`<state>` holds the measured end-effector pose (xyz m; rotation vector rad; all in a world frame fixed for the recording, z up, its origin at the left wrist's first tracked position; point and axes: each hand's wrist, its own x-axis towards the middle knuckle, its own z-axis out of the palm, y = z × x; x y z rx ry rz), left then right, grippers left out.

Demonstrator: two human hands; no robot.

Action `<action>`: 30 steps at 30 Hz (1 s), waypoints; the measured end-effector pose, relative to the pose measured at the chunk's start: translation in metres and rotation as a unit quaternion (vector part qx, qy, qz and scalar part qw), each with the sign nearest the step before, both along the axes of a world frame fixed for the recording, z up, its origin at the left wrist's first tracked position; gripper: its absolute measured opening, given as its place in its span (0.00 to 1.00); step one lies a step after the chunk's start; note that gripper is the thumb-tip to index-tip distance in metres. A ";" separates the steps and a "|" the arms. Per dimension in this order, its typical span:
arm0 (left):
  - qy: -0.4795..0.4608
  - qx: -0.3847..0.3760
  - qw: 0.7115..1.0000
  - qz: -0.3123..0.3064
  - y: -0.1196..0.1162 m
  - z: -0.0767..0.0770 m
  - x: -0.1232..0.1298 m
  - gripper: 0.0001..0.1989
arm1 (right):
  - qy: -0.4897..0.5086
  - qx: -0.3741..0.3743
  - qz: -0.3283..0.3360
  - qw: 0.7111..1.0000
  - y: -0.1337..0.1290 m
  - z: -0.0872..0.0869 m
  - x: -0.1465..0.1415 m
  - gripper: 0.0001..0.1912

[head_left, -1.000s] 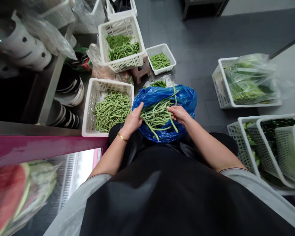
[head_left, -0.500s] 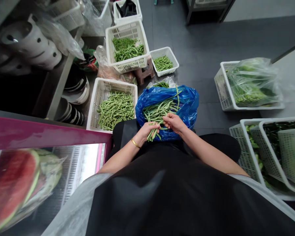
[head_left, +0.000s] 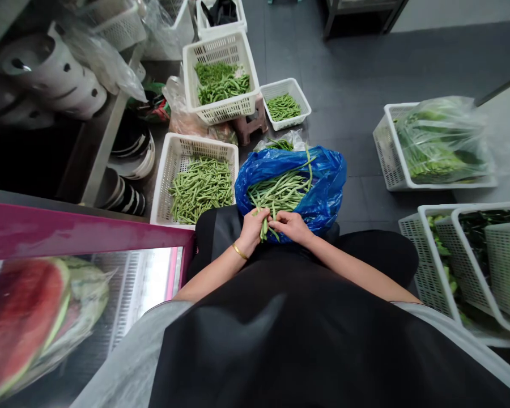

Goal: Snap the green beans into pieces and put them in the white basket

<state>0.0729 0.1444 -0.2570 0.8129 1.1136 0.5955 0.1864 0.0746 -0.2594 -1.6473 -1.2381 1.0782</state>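
My left hand (head_left: 252, 227), with a gold bangle at the wrist, is closed around a small bunch of green beans (head_left: 264, 229). Close beside it, the fingers of my right hand (head_left: 293, 226) pinch at a bean near the end of that bunch. Both hands are above my lap, at the near edge of an open blue plastic bag (head_left: 329, 184). Long green beans (head_left: 280, 192) lie heaped inside the bag. To the left, a white basket (head_left: 163, 190) holds many short bean pieces (head_left: 202, 190).
Behind the bag, a white basket (head_left: 188, 85) of greens rests on a brown stool (head_left: 253, 126), beside a smaller basket (head_left: 308, 110) of beans. Crates of vegetables (head_left: 393, 170) stand at right. A pink-edged glass case (head_left: 89, 241) with cut watermelon (head_left: 21, 317) is close on my left.
My right hand has moved slightly left and down, closer to my left hand. The bunch in the left hand now points more upright. The baskets and bag stay in place.
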 end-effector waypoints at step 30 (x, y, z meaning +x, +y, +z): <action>0.144 0.248 0.958 0.003 0.118 0.047 -0.067 0.12 | 0.108 -0.041 -0.085 0.990 0.054 0.011 0.087 0.15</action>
